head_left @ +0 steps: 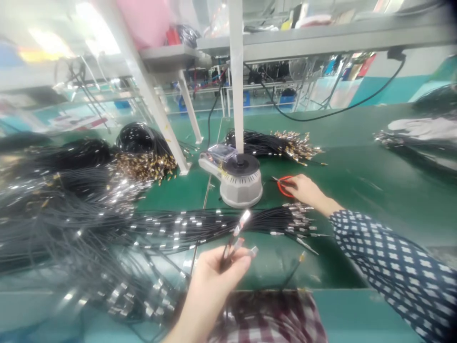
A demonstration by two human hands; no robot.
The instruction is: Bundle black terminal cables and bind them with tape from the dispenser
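My left hand (220, 270) is closed in a pinch on a black cable (228, 247) in the lower middle. Pale, shiny pieces, perhaps labels or end fittings, stick up past the fingers. My right hand (306, 188) reaches to the right of the middle, its fingers on a pair of red-handled snips (284, 186) whose small dark jaws point left. Between the hands runs a long bundle of black cables (250, 220) with white tags along it and silver connectors at the right end. Behind it stands a grey-white round label dispenser (241, 188) with a black disc on top.
Heaps of coiled black cables (137, 140) with gold and silver ends fill the left of the green table (357, 171). Another cable bundle (271, 143) lies behind the dispenser. White posts (236, 71) carry a shelf (339, 43) above. White gloves (421, 127) lie at far right.
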